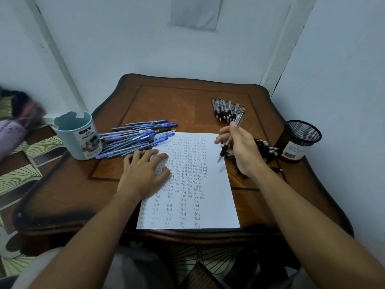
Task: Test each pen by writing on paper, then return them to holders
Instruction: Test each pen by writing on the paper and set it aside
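Now | right hand (241, 147) grips pen (228, 142), tip down | left hand (143, 172) flat on paper (210, 205)

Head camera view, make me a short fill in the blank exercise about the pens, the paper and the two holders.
1. The right hand holds a ____.
2. The left hand lies flat on the ____.
3. The word written over and over on the sheet is ____.
4. The black mesh holder stands to the ____ of the sheet.

Missing words: pen; paper; Test; right
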`<state>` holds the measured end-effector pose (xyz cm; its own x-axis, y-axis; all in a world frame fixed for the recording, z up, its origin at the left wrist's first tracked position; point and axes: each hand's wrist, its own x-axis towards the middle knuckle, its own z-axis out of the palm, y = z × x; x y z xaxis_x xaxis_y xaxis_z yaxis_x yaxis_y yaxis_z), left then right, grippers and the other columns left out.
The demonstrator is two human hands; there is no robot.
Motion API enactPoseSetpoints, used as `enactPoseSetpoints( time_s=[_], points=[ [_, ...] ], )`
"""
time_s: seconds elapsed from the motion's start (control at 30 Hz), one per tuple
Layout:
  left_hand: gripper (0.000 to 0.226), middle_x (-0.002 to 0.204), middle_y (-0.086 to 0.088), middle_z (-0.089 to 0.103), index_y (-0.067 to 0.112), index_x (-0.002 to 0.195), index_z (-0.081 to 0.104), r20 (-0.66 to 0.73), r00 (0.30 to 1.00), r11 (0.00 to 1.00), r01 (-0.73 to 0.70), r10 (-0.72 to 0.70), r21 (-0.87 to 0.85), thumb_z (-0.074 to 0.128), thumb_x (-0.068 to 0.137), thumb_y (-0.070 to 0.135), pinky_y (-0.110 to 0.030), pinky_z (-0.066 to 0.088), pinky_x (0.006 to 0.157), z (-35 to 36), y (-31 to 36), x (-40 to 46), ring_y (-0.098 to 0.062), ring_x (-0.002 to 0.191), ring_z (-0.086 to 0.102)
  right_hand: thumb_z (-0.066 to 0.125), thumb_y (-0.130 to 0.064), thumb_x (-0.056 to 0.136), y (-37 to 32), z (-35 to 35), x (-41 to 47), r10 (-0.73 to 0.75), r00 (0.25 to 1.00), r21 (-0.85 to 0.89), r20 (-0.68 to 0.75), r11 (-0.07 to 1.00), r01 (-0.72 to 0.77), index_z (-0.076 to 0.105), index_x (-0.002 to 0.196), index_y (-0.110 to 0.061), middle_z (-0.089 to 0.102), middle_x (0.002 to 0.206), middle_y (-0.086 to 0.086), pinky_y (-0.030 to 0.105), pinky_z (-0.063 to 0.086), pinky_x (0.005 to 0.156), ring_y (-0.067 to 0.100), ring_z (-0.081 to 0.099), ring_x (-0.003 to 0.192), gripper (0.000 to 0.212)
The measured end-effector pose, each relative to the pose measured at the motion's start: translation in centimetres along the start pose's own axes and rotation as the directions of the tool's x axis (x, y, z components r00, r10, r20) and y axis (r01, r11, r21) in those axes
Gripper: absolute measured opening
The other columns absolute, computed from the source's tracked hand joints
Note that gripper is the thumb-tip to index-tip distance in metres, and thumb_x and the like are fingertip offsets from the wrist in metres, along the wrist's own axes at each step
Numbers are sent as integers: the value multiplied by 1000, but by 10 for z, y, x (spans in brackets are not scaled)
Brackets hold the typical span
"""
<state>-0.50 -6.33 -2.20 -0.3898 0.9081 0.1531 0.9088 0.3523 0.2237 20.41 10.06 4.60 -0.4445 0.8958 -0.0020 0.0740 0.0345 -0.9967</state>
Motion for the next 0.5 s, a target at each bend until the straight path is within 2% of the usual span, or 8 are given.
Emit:
enactPoseSetpoints(
  time_s=[0.1,0.13,0.23,0.33,0.43,0.5],
  points=[
    [54,147,13,41,44,135,47,-1,1000,1000,8,-8,3,27,87,60,-45,18,109,1,0,0,-15,130,31,32,-43,107,7,3,-17,50,998,62,46,997,-53,49,98,-11,71,76,14,25,44,52,17,58,57,38],
    [54,147,14,41,44,135,47,-1,1000,1000,10,-10,4,27,87,60,-45,19,109,1,0,1,-15,130,31,33,-42,106,9,4,-22,73,995,75,71,994,-78,46,99,-11,71,79,19,28,48,51,21,61,57,34],
    [55,147,14,41,45,135,47,3,1000,1000,12,-12,11,26,87,60,-44,19,109,1,1,1,-14,129,31,47,-20,105,20,6,-33,77,986,142,146,985,-98,41,103,-11,68,86,22,36,60,64,28,67,67,11],
    [59,147,14,41,45,136,46,8,1000,1000,14,-14,4,22,84,62,-44,19,109,0,1,0,-14,129,30,61,6,93,33,5,-42,80,981,125,175,987,-103,35,103,-15,62,90,20,45,58,74,29,64,73,35],
    [62,148,13,40,45,136,46,8,1000,1000,13,-13,3,20,83,63,-45,19,109,-2,2,0,-15,130,30,62,7,93,44,4,-46,77,979,78,191,993,-94,39,101,-14,62,84,16,41,54,64,30,64,72,32],
    [63,149,13,40,44,136,46,11,1000,1000,14,-14,6,20,83,63,-45,19,109,-3,3,0,-15,130,30,62,7,93,47,4,-47,57,978,65,202,995,-71,44,98,-11,64,81,14,40,52,63,31,65,73,26]
  ],
)
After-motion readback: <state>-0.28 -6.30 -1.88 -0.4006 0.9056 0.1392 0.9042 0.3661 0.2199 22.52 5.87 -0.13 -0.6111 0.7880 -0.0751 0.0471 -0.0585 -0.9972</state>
